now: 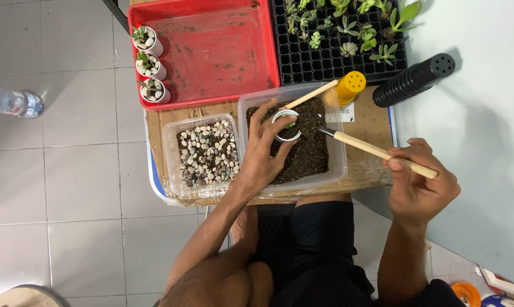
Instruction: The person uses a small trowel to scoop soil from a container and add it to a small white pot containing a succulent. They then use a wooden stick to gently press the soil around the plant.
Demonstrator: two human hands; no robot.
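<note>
At the upper left of the frame we have three finished white pots [149,65], each planted and topped with pebbles, lined up in the red tray [223,51]. Mid-frame, our left hand [265,150] wraps a fourth small white pot [285,125] over the soil tub [302,165], unpebbled. Right of it, our right hand [422,182] pinches a wooden-handled tool [376,150].

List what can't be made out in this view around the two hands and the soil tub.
- Small white pot: the left hand wraps it in the head view; its lower wall is hidden and the green bit inside is too small to identify.
- Wooden-handled tool: the right hand covers its rear end.
- Second wooden stick: its tip is hidden behind the pot.
- Black seedling tray: cut off by the top edge.
</note>
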